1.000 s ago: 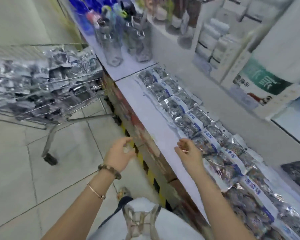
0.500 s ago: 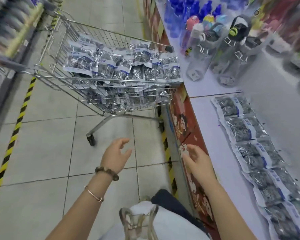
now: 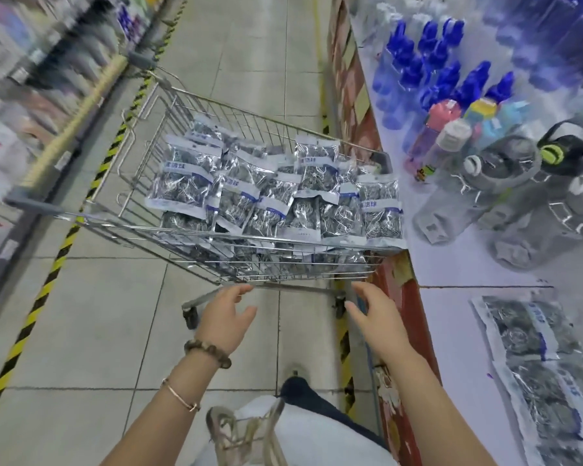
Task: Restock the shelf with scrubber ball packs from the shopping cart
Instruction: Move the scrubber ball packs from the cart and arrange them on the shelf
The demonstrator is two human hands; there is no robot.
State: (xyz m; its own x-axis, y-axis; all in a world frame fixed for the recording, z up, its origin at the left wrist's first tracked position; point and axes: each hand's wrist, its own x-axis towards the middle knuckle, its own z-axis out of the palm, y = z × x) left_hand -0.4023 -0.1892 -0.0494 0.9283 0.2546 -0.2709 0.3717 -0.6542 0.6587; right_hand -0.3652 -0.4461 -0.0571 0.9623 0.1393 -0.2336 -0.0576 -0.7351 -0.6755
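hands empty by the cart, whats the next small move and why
Likely reach forward over the near rim of the cart and grip a top scrubber pack: the left hand and right hand are both open and empty, just short of it.

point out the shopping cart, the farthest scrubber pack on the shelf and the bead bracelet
shopping cart [image 3: 148,153], head view, wire side wall by the handle
scrubber pack [image 3: 525,331], head view, middle of the pouch
bead bracelet [image 3: 207,353], head view, beads on the left wrist
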